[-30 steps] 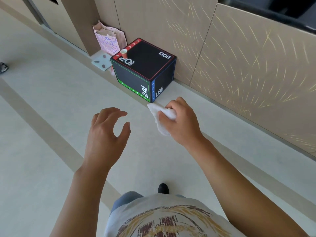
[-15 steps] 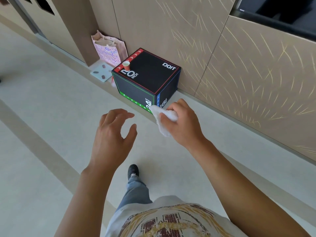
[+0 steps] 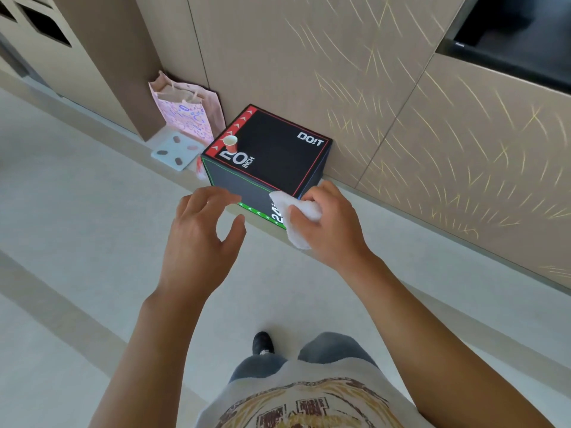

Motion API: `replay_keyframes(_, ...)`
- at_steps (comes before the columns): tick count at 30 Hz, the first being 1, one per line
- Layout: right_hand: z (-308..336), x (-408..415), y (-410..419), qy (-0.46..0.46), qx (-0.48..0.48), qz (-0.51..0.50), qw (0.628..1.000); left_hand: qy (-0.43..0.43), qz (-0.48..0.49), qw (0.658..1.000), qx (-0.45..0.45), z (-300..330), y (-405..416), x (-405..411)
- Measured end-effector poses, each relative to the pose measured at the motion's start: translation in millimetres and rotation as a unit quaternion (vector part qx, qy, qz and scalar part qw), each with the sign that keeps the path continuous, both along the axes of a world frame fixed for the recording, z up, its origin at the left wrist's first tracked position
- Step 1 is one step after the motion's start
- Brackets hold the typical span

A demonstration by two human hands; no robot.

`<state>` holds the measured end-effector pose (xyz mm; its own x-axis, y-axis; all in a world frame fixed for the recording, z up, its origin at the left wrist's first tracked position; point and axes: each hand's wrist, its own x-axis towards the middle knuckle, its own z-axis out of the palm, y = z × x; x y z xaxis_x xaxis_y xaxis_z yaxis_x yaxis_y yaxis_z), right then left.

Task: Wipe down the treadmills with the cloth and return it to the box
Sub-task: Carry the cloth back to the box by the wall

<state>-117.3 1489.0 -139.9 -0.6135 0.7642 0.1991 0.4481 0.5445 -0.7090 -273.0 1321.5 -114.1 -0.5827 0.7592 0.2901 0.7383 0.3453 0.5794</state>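
White cloth (image 3: 301, 216), centre frame, bunched in the right hand (image 3: 332, 225) before the black box (image 3: 272, 156): soft, light, limp; best held by its gathered middle. Left hand (image 3: 200, 239) loosely spread, holding nothing.

The black box (image 3: 272, 156) reads "DO!T" and "20 INCH" on top, "24" on its side.
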Motion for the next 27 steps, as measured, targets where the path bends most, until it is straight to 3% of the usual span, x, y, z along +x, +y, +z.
replay_keyframes(13, -25.6, -92.6, 62.8, -0.032, -0.012, -0.007, 0.999, -0.024, -0.001, 0.999, -0.026, -25.5, 57.9, -94.0)
replay_keyframes(27, -37.2, -174.4, 223.9, 0.004, -0.046, -0.06, 0.997, -0.001, -0.042, 0.997, -0.058, -30.1, 224.5, -182.2)
